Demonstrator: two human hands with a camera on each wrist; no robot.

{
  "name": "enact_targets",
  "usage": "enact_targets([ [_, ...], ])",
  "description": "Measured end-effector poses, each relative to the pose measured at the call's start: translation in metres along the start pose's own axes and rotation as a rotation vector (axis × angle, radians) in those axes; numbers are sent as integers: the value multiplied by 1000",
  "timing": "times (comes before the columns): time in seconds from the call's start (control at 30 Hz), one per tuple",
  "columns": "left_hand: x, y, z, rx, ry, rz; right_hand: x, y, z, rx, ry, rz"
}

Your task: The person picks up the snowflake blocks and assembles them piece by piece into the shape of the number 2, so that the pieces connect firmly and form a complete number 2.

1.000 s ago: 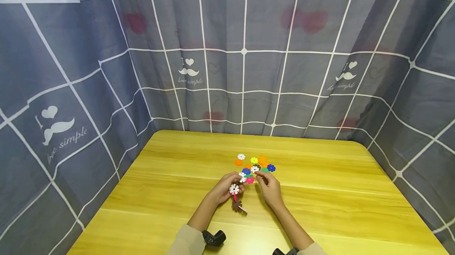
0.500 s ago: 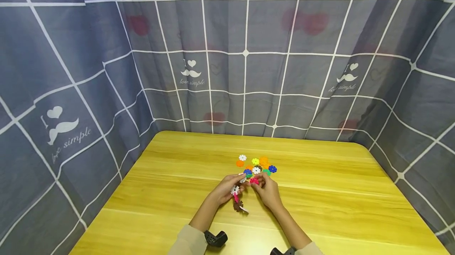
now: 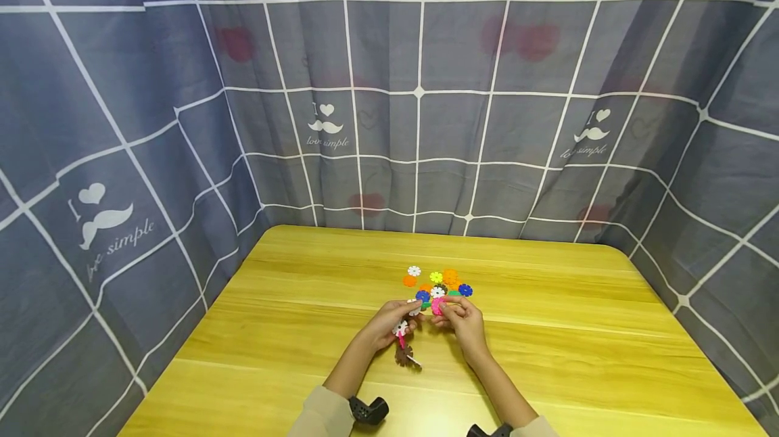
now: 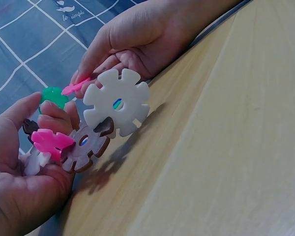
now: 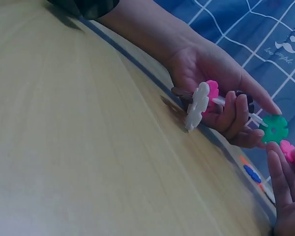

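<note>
In the head view my left hand grips a chain of notched snowflake discs that hangs toward the front of the table. The left wrist view shows a white disc at the chain's lower end, joined to a brown disc, then a pink disc. A green disc sits at the other end, by my left fingertips. My right hand pinches a separate pink snowflake disc close beside the green one. Left fingers and palm hide the chain's middle.
Loose discs lie on the wooden table beyond my hands: a white disc, an orange disc, a yellow disc, a blue disc and several others. A checked curtain surrounds the table's back and sides.
My right hand has taken the pink disc from among the loose pieces and lifted it, turning it toward the green disc. My left hand has kept its grip on the chain, almost still.
</note>
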State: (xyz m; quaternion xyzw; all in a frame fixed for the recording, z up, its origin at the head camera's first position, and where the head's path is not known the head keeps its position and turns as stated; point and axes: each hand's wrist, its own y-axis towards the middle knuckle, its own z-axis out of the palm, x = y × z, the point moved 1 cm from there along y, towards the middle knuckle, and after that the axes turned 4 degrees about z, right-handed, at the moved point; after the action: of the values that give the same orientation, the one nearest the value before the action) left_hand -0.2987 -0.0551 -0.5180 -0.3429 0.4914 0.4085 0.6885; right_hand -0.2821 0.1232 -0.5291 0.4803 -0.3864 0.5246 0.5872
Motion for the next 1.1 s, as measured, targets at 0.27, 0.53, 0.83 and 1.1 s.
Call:
enact_targets([
  [0.27, -1, -1, 1, 17, 50, -5, -2, -1, 0, 17, -26, -14],
  [0.53, 1, -1, 0, 32, 102, -15, -2, 0, 0, 99, -58, -59],
  [0.83, -1, -5, 1, 56, 98, -16, -4, 2, 1, 102, -137, -72],
  [1.1, -2, -4, 3, 67, 48, -30, -1, 12, -13, -182, -697, -351],
])
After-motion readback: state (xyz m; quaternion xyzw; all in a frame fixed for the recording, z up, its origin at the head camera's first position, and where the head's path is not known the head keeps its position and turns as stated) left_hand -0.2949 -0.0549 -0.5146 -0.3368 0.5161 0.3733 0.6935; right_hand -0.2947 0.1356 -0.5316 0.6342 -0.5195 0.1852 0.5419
